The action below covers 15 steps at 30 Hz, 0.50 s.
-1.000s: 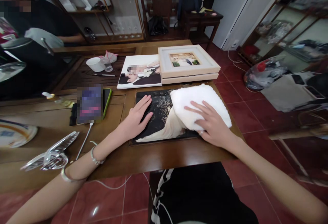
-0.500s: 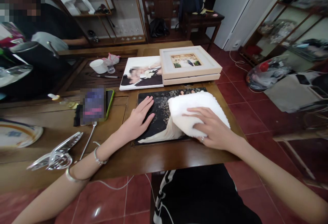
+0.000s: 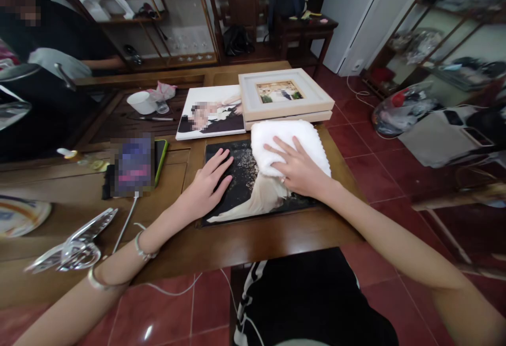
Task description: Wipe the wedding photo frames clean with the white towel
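A dark photo print (image 3: pixel 237 198) showing a pale trailing dress lies flat near the table's front edge. My left hand (image 3: pixel 211 180) rests on its left side, fingers spread and holding nothing. Over the print's upper right part lies a fluffy white cloth (image 3: pixel 312 143), which hides that portion of the picture. My right hand (image 3: pixel 296 169) presses down on the cloth with its fingers stretched apart. Just beyond the print are a white-edged photo panel (image 3: pixel 213 111) and a cream picture frame (image 3: pixel 316 93), the latter stacked on another pale frame.
Left of the print lie a phone with a green edge (image 3: pixel 161 162), a dropper bottle (image 3: pixel 85 160) and a shiny silver object (image 3: pixel 79 248). A white cup (image 3: pixel 141 102) stands farther back. Another person (image 3: pixel 67 35) is at the far left. A bag of items (image 3: pixel 403 108) sits on the floor at right.
My right hand has slid the cloth away from me and leftward, to the print's far edge; its fingers are now more spread. My left hand stays on the print. The view has shifted slightly.
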Available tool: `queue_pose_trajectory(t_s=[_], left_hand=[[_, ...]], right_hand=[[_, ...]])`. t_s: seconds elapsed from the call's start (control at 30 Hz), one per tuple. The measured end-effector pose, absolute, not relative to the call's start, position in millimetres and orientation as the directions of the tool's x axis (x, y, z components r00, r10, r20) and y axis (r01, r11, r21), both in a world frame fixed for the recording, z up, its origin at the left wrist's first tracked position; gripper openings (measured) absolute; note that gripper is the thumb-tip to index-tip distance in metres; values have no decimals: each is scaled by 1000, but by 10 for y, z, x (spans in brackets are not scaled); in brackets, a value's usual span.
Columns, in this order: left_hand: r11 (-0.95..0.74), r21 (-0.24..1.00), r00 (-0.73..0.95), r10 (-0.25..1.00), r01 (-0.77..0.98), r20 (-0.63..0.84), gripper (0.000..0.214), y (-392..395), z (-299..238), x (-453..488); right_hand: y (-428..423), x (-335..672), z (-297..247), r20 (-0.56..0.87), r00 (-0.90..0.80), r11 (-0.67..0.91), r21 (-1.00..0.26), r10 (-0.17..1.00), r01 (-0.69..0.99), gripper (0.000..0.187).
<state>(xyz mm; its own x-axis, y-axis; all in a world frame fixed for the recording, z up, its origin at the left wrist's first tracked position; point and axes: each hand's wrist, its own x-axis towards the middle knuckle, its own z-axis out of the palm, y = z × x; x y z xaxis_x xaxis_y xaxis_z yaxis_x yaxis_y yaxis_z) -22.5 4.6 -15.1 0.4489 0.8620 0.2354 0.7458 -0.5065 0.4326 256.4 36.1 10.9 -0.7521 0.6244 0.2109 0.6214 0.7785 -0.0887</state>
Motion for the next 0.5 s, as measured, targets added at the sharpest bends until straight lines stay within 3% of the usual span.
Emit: queue_pose_trajectory(t_s=[0.1,0.3,0.4,0.5], left_hand=[[-510,430,446,860,745,247,47,47,-167,-228],[-511,437,463,859,741,219,48,55,-170,-249],[-508,441,463,860,740,213,49,58,-162,-249],[-503,445,449,864,741,229,51,56,-151,-239]], right_hand=[[186,2510,135,189,-805,826,-87,563,557,28],[61,2453,163,177,-957,970,-119,231,212,29],[76,2445,184,187,-945,957,-167,267,237,30],[139,2469,203,187,-900,914,-189,393,360,35]])
